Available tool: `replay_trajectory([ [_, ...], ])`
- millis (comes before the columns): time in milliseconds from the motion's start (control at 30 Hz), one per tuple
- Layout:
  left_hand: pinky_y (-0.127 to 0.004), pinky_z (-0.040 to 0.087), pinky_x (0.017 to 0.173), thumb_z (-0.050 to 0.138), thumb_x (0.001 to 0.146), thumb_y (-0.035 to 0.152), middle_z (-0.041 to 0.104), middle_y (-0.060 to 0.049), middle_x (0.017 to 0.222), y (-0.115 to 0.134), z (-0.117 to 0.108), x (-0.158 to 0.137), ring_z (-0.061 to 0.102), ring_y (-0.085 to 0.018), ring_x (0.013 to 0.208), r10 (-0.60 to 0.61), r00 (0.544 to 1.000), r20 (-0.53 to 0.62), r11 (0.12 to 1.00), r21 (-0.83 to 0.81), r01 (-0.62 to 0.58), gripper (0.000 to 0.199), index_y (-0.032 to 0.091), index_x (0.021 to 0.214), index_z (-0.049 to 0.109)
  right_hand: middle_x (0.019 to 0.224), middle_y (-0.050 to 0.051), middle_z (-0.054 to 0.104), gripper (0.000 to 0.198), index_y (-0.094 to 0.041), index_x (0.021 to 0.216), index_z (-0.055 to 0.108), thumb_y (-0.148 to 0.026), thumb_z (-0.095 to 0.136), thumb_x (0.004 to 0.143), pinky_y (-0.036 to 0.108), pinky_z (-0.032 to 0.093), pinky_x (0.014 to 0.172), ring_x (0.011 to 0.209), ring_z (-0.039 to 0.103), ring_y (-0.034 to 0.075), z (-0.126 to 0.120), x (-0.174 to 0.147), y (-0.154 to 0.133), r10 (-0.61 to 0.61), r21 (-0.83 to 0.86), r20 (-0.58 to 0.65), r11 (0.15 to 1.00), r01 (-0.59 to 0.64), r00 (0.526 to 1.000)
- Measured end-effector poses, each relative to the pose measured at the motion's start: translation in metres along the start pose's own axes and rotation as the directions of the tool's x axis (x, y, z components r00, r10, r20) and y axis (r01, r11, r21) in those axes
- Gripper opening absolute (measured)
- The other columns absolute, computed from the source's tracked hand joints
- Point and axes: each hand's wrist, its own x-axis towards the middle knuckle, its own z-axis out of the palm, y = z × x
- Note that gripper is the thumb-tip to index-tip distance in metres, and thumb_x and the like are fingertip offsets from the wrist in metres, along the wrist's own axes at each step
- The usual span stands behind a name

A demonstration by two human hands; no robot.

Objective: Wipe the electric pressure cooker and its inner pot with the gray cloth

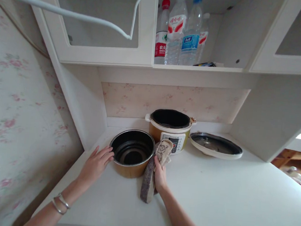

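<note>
A black-lined inner pot (130,169) with a gold outside stands on the white counter. At its left rim is my left hand (96,163), fingers stretched out and fingertips at the pot's edge. My right hand (160,174) grips a folded cloth (147,183), grey-brown and beige, just right of the pot. The cloth's upper end covers part of the front of a gold and white electric cooker (155,131), which stands open behind it. The cooker's lid (216,153) lies upside down on the counter to the right.
Above the counter, an open cabinet shelf (226,68) holds several plastic bottles (176,30). A white cabinet door (102,56) with a glass pane is at upper left, with a pale bent rod (69,13) across it. Flowered wallpaper (9,113) covers the left wall.
</note>
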Motion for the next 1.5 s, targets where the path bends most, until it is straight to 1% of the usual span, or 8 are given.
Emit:
replay_trajectory([
  [167,-0.043,0.038,0.104,0.052,0.091,0.038,0.066,-0.010,0.121,0.056,0.011,-0.005,0.059,-0.031,0.114,-0.111,0.990,-0.082,0.991,0.060,0.116,0.027,0.027,0.106,0.071,0.134,0.009,0.058,0.070,-0.014,0.138,0.049,-0.057,0.055,0.082,0.035,0.038,0.108,0.129,0.049,0.024,0.004,-0.004,-0.001,0.046,0.083,-0.063,0.996,-0.040,0.997],
  [367,-0.042,0.044,0.095,0.049,0.092,0.040,0.072,-0.013,0.097,0.106,0.010,0.004,0.066,-0.028,0.090,-0.091,0.996,0.025,0.995,0.044,0.090,0.030,0.024,0.105,0.071,0.136,0.007,0.056,0.067,-0.015,0.133,0.054,-0.058,0.056,0.081,0.032,0.038,0.107,0.129,0.049,0.023,0.003,-0.007,0.000,0.039,0.030,-0.066,0.999,-0.037,0.997],
  [600,-0.041,0.036,0.108,0.051,0.091,0.039,0.060,-0.005,0.132,0.060,-0.013,0.021,0.058,-0.026,0.118,0.031,0.993,0.115,0.997,-0.080,-0.022,0.035,0.029,0.123,0.065,0.136,0.008,0.056,0.066,-0.015,0.131,0.056,-0.058,0.057,0.081,0.036,0.036,0.110,0.130,0.048,0.025,0.001,-0.007,-0.001,0.072,-0.011,-0.047,0.997,-0.073,0.996],
  [767,-0.039,0.043,0.097,0.058,0.088,0.040,0.074,-0.005,0.096,0.020,-0.029,0.042,0.065,-0.025,0.102,0.152,0.951,0.270,0.983,-0.140,-0.117,0.020,0.029,0.091,0.075,0.134,0.007,0.058,0.063,-0.016,0.128,0.058,-0.057,0.056,0.081,0.036,0.034,0.111,0.130,0.047,0.026,0.000,-0.009,-0.002,0.041,-0.022,-0.011,0.999,-0.041,0.999],
  [933,-0.035,0.048,0.083,0.053,0.091,0.040,0.071,-0.006,0.078,0.059,-0.011,0.041,0.065,-0.022,0.082,0.066,0.972,0.225,0.996,-0.070,-0.052,0.026,0.027,0.079,0.072,0.135,0.008,0.057,0.061,-0.015,0.129,0.058,-0.055,0.055,0.083,0.038,0.031,0.113,0.130,0.047,0.026,0.000,-0.009,0.002,0.020,-0.050,0.036,0.999,-0.018,0.999],
  [1133,-0.042,0.042,0.102,0.047,0.093,0.034,0.065,-0.010,0.124,0.114,0.016,0.024,0.060,-0.028,0.114,-0.037,0.996,0.086,0.994,-0.104,0.046,0.034,0.025,0.120,0.066,0.132,0.008,0.059,0.058,-0.016,0.128,0.059,-0.053,0.056,0.083,0.038,0.033,0.112,0.128,0.049,0.026,0.000,-0.007,0.003,-0.022,-0.089,0.034,0.996,0.025,0.999],
  [1300,-0.037,0.039,0.108,0.049,0.092,0.038,0.053,-0.005,0.140,0.068,-0.006,0.032,0.051,-0.023,0.128,0.057,0.976,0.211,0.974,-0.227,-0.007,0.040,0.026,0.129,0.060,0.132,0.007,0.059,0.058,-0.018,0.126,0.061,-0.054,0.058,0.081,0.037,0.034,0.111,0.128,0.050,0.025,-0.002,-0.007,0.008,-0.047,-0.124,0.060,0.991,0.054,0.997],
  [1500,-0.035,0.044,0.102,0.057,0.086,0.042,0.074,-0.003,0.101,0.009,-0.022,0.053,0.063,-0.023,0.111,0.079,0.954,0.290,0.984,-0.176,-0.028,0.022,0.031,0.092,0.075,0.130,0.009,0.061,0.056,-0.018,0.124,0.062,-0.055,0.056,0.082,0.039,0.035,0.110,0.127,0.050,0.027,-0.002,-0.006,0.015,-0.049,-0.137,0.078,0.989,0.060,0.996],
])
